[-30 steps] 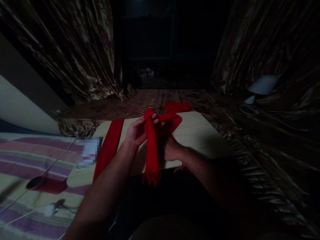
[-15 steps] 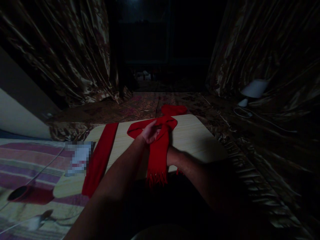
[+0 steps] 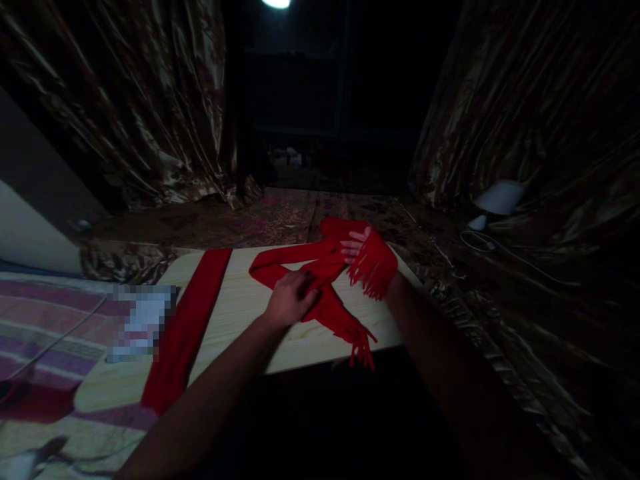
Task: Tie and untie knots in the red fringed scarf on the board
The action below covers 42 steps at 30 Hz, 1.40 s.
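A red fringed scarf [image 3: 333,307] lies looped and crossed over itself on a pale wood-grain board. My left hand [image 3: 290,300] is on the near side of the loop, its fingers curled onto the knit with the thumb toward the crossing. One fringed end hangs toward the board's front edge. The other fringed end drapes over the back of my right hand [image 3: 356,243], whose fingers stretch out to the left from under the cloth. Along the left of the board runs a straight red strip of knit cloth [image 3: 187,333]; whether it joins the scarf I cannot tell.
The wooden board [image 3: 240,327] stands beside a striped cover [image 3: 45,327] at left. A blurred-out packet [image 3: 143,323] lies on the board's left side. A white lamp [image 3: 500,197] with a cord is at right. Patterned curtains [image 3: 175,100] flank a dark window.
My right hand has come out from behind the hanging end and moved right and up, with a fringed end over it. My left hand has moved down and turned palm down; the near end now slants right.
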Tool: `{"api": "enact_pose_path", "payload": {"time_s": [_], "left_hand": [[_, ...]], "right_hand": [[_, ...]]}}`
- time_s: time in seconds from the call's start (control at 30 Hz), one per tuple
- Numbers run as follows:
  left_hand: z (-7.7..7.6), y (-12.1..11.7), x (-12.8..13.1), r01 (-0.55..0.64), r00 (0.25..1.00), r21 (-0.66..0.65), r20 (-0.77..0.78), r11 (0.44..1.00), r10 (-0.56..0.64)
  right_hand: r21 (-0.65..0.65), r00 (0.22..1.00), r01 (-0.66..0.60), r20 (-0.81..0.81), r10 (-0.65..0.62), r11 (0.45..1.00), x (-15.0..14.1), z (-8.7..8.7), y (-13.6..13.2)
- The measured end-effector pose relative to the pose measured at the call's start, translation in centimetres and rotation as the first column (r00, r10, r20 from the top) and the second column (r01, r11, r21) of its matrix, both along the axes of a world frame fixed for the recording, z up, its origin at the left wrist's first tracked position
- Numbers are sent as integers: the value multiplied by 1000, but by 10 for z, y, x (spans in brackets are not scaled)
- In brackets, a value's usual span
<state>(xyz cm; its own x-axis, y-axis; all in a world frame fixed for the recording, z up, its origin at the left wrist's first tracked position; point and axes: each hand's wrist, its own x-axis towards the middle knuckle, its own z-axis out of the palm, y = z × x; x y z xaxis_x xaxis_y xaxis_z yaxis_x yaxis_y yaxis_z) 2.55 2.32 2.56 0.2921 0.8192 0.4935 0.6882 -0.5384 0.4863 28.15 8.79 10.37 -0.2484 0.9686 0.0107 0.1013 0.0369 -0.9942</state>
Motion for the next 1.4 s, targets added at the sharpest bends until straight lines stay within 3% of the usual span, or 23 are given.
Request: {"api": "enact_pose_path", "payload": {"time_s": [0.03, 0.1, 0.2, 0.27, 0.33, 0.37, 0.43, 0.47, 0.53, 0.63, 0.7, 0.83, 0.93, 1.0, 1.1, 1.17, 1.27, 1.4], "left_hand": [[-5, -1, 0, 25, 999, 10, -25, 1000, -25], [-13, -1, -1, 65, 997, 12, -47, 998, -64], [-17, 1, -3, 111, 992, 26, -56, 993, -110], [-18, 1, -5, 118, 991, 26, -66, 993, -116], [-18, 1, -5, 114, 991, 12, -72, 993, -113], [-18, 1, -5, 111, 991, 7, -72, 994, -111], [-18, 1, -5, 112, 991, 4, -69, 994, -111], [-18, 1, -5, 115, 991, 5, -68, 993, -114], [-18, 1, -5, 123, 991, 12, -62, 992, -122], [-19, 1, -5, 114, 992, 17, -51, 993, -113], [-19, 0, -6, 103, 993, 6, -52, 995, -103], [-18, -1, -5, 111, 993, -28, -44, 993, -112], [-19, 0, -6, 121, 992, -30, -26, 992, -121], [-20, 0, -6, 134, 991, -19, -19, 991, -134], [-22, 1, -8, 151, 988, -16, -12, 988, -151], [-22, 1, -9, 161, 987, -20, -8, 987, -161], [-19, -1, -10, 179, 984, -26, 1, 983, -180], [-15, -4, -9, 200, 980, -29, 22, 979, -199]], "right_hand": [[-41, 992, 45, -119, -49, 998, 10, 3, 8], [-143, 950, 214, -197, -240, 966, 23, 3, 22], [-171, 913, 374, -105, -394, 912, 27, -13, 36], [-47, 916, 398, 65, -395, 916, 22, -29, 39], [203, 873, 309, 326, -362, 929, 16, -43, 37], [341, 815, 188, 469, -340, 921, 13, -49, 34], [512, 644, -137, 697, -317, 848, 9, -56, 28], [533, 555, -276, 768, -321, 800, 7, -58, 25], [511, 412, -426, 844, -343, 746, 5, -59, 21], [501, 340, -397, 859, -384, 769, 4, -56, 23], [533, 399, -281, 821, -408, 798, 5, -50, 29], [480, 647, -71, 689, -325, 874, 10, -23, 45], [271, 771, -62, 624, -127, 961, 14, 9, 54], [46, 790, -116, 610, 64, 992, 17, 32, 56], [-326, 736, -148, 595, 325, 934, 21, 62, 55], [-478, 729, -118, 554, 403, 871, 22, 77, 55], [-474, 831, -175, 398, 388, 863, 21, 89, 56], [-262, 919, -327, 134, 370, 908, 17, 99, 53]]}}
